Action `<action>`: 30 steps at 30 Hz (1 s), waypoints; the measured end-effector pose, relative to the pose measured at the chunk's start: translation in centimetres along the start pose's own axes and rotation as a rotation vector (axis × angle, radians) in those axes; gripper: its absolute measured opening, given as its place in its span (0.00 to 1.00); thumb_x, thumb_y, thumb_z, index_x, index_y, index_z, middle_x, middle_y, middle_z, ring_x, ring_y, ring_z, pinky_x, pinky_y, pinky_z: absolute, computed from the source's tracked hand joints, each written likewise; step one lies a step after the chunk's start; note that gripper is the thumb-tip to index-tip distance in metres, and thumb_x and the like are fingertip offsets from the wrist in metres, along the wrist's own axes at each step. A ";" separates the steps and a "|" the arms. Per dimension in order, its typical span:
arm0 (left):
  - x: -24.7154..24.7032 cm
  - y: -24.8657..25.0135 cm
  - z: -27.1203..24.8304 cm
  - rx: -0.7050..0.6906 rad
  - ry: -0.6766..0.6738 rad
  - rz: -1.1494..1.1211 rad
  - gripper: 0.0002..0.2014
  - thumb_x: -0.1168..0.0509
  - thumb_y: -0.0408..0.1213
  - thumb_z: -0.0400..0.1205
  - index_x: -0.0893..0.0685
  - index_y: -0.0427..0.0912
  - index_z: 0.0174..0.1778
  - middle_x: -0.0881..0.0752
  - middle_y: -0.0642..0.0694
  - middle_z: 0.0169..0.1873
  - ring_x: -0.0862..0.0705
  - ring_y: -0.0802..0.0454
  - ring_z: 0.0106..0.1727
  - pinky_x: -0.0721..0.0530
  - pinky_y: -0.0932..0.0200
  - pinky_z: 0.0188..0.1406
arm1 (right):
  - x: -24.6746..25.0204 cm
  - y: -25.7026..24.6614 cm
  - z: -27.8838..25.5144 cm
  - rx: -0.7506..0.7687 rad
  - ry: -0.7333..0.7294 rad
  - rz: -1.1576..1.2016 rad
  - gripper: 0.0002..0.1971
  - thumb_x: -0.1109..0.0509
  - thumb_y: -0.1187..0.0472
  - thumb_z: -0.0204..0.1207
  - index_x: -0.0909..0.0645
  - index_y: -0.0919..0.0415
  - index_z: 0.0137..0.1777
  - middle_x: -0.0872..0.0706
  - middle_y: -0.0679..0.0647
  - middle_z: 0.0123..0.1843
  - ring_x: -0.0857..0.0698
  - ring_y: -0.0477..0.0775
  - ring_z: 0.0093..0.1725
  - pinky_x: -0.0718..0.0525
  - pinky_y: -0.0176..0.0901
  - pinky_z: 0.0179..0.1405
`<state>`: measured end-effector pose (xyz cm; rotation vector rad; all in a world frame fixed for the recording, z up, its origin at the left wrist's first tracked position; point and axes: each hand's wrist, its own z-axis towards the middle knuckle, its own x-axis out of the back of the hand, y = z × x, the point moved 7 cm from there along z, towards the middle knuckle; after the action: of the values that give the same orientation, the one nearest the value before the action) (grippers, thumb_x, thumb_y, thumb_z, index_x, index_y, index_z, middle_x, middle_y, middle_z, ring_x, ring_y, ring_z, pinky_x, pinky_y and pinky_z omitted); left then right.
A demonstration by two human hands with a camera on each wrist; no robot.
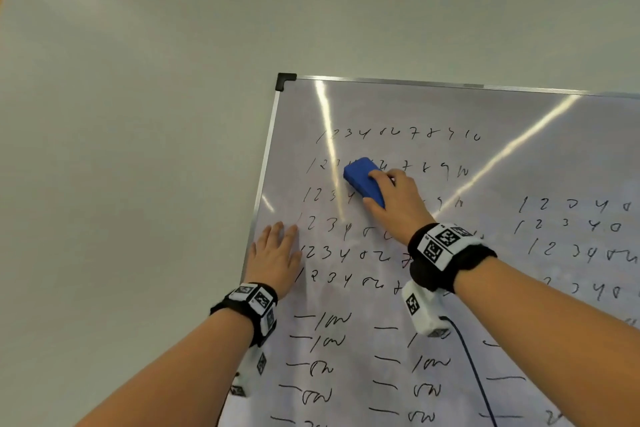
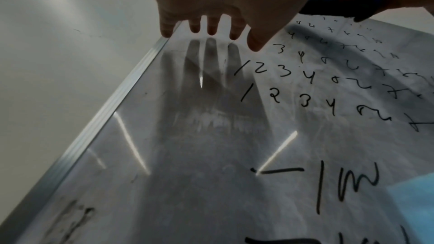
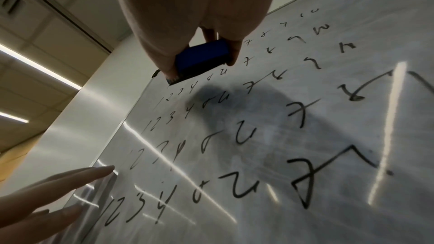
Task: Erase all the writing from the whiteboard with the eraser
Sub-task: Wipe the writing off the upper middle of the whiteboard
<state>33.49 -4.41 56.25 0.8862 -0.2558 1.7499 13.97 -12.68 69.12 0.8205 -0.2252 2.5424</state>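
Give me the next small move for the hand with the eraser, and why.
Probably sweep the blue eraser sideways to the right along the second row of numbers. The right hand grips it against the whiteboard over that row's middle digits, and writing shows on every row around it. The left hand lies flat at the board's left edge, seemingly bracing it.

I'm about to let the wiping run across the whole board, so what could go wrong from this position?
1. The left hand lies flat at the whiteboard left edge, over the start of the number rows; those digits may get skipped or smeared.
2. The right hand holds the blue eraser tilted; an uneven press could leave streaks.
3. The dangling wrist cable may brush the lower writing.
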 end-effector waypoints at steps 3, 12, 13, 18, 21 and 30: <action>-0.1 -0.7 0.0 0.027 0.003 -0.002 0.29 0.56 0.52 0.84 0.48 0.52 0.82 0.48 0.46 0.82 0.52 0.44 0.82 0.46 0.40 0.78 | -0.4 -0.8 0.7 0.033 -0.001 -0.034 0.25 0.39 0.51 0.81 0.37 0.56 0.76 0.35 0.63 0.72 0.33 0.62 0.68 0.31 0.48 0.67; -0.2 -2.9 1.0 0.057 0.019 -0.020 0.30 0.50 0.46 0.86 0.55 0.55 0.83 0.57 0.48 0.83 0.58 0.46 0.83 0.50 0.37 0.79 | -0.8 -1.6 3.0 0.055 0.129 0.003 0.24 0.36 0.51 0.80 0.32 0.56 0.74 0.40 0.62 0.75 0.37 0.62 0.72 0.31 0.48 0.69; -0.3 -2.8 1.1 0.046 0.025 -0.027 0.30 0.49 0.45 0.86 0.55 0.55 0.83 0.56 0.48 0.83 0.58 0.46 0.83 0.49 0.36 0.79 | -0.9 -1.9 3.1 0.070 0.130 -0.003 0.24 0.35 0.51 0.80 0.30 0.56 0.74 0.40 0.62 0.75 0.37 0.62 0.72 0.31 0.48 0.69; -1.1 -2.6 1.6 0.044 0.049 -0.061 0.31 0.48 0.46 0.85 0.56 0.60 0.82 0.58 0.49 0.83 0.60 0.44 0.83 0.45 0.32 0.76 | -2.9 -3.4 3.6 0.212 0.014 -0.112 0.24 0.34 0.53 0.79 0.30 0.56 0.75 0.40 0.62 0.76 0.38 0.61 0.73 0.33 0.47 0.70; -1.5 -2.5 1.8 0.030 0.035 -0.073 0.32 0.59 0.52 0.79 0.58 0.58 0.82 0.59 0.50 0.83 0.62 0.46 0.83 0.49 0.34 0.78 | -2.9 -3.0 4.3 0.246 -0.020 -0.160 0.27 0.34 0.55 0.78 0.32 0.55 0.77 0.41 0.62 0.78 0.38 0.62 0.74 0.32 0.48 0.71; -1.9 -2.5 1.9 0.001 0.033 -0.017 0.41 0.74 0.57 0.68 0.64 0.52 0.82 0.62 0.51 0.82 0.64 0.50 0.82 0.58 0.41 0.79 | -2.6 -2.8 7.1 0.145 -0.022 -0.142 0.29 0.38 0.50 0.82 0.41 0.53 0.81 0.43 0.62 0.78 0.40 0.62 0.74 0.35 0.50 0.73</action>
<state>36.74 -5.98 55.63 0.8573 -0.2244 1.7473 20.80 -13.24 73.38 0.8855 0.0106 2.4387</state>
